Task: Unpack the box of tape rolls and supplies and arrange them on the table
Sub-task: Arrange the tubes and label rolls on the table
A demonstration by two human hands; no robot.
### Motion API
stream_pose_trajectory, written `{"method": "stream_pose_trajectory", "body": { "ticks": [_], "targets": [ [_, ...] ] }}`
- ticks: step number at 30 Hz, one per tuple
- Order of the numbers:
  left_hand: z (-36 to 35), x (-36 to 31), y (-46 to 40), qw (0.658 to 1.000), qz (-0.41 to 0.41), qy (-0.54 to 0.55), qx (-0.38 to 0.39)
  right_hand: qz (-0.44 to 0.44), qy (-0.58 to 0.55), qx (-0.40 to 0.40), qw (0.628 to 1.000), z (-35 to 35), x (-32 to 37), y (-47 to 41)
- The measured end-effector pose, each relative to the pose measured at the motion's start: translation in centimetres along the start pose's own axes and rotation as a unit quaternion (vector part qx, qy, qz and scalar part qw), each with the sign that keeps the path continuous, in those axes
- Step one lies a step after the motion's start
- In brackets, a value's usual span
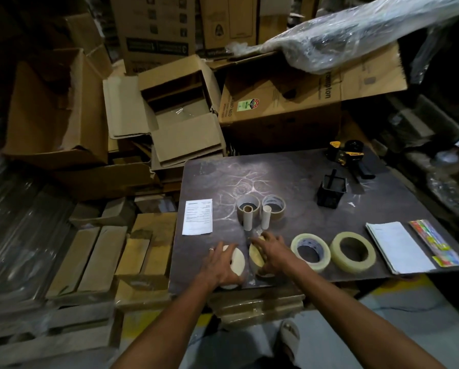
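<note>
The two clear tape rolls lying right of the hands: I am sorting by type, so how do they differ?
The nearer clear tape roll with printed grey core has a thin band of tape and markings inside its core; the farther-right clear tape roll with plain core has a thicker, cloudier band and no visible print. It also looks slightly wider. Both lie flat on the dark table, apart.

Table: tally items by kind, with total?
Tape rolls: 6, two under the left hand and right hand, two clear, two brown
Cardboard tubes: 2
Tape dispenser: 1
Mesh holder: 1
Paper sheet: 1
Paper stack: 1
Coloured packet: 1
Total: 13
</note>
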State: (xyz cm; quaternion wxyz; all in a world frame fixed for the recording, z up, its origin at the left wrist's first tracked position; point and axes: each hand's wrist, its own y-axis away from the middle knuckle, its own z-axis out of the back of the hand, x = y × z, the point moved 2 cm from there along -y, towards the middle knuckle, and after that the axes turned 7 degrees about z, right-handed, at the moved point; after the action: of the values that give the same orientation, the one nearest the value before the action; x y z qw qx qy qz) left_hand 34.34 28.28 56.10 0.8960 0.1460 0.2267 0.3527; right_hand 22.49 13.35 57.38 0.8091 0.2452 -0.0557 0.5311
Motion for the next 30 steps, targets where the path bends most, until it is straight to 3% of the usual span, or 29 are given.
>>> {"method": "stream_pose_trajectory", "body": {
  "ticks": [11,17,24,30],
  "targets": [
    [0.5,1.0,1.3,0.998,-0.024,0.013,-0.053,0.005,0.001,-0.007,1.000,0.1,1.5,0.6],
    [4.0,4.0,1.0,0.995,0.013,0.051,-0.085,0.034,-0.020,-0.008,0.999,0.9,3.6,0.0],
    [10.9,6.1,-2.2,0.985,0.036,0.046,-0.161,0.129,0.019,-0.058,0.990,7.5,7.3,-3.5],
    [16.2,6.1,-7.4,0.979,0.068,0.045,-0.188,0.158,0.049,-0.091,0.982,13.7,8.5,-9.0]
  ]
}}
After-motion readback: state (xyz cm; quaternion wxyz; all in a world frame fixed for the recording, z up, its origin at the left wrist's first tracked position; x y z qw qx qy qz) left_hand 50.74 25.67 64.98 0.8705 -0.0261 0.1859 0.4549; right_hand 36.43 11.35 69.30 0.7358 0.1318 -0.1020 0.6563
